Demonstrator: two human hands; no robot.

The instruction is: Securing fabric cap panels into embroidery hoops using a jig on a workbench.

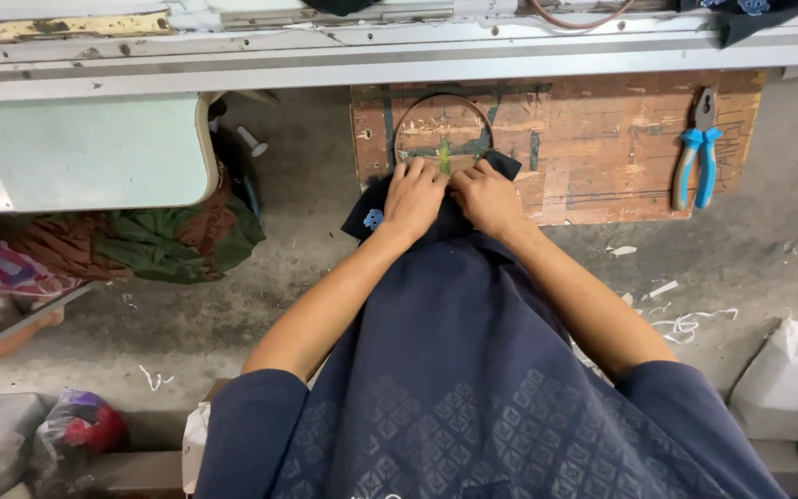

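A: Hand status?
B: left hand (413,197) and right hand (484,197) side by side, fingers curled down pinching the dark cloth (436,217) at the wooden board (602,139)'s near edge.
A: Hoop?
B: wire hoop (443,125) lies on the board, just beyond the fingertips. Blue-handled pliers (697,157) at the board's right end.

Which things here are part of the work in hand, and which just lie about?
In use: left hand; right hand; dark navy cloth piece; thin round hoop; small green piece; worn wooden board.

Lying about: blue-handled pliers; crumpled green and brown cloth heap; white scraps; white bags.

Board (602,139) bare between hoop (443,125) and pliers (697,152).
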